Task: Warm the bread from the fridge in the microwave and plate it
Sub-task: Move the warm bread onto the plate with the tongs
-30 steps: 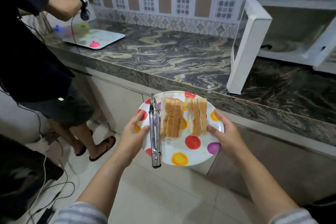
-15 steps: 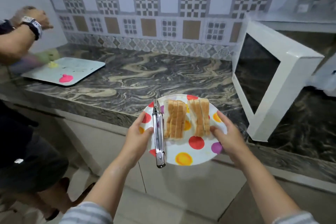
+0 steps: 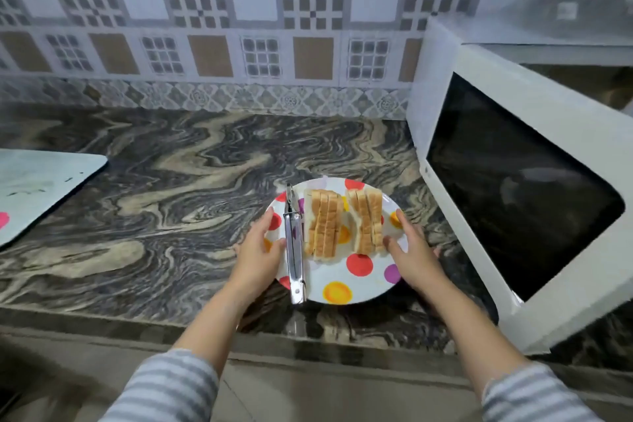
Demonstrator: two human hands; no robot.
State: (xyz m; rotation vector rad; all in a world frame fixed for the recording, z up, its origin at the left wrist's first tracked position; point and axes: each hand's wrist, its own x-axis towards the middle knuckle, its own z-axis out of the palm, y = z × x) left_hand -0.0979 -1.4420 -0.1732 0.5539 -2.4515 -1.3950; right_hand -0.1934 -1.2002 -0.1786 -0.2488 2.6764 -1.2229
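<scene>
Gripping the polka-dot plate (image 3: 356, 288) by its rims, left hand (image 3: 259, 255) and right hand (image 3: 412, 255) carry sliced bread (image 3: 342, 223) between them; plating appears complete, setting down remains.

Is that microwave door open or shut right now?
Open. The microwave door swings out over the counter, its dark window facing the plate, and the oven's cavity shows behind it.
</scene>
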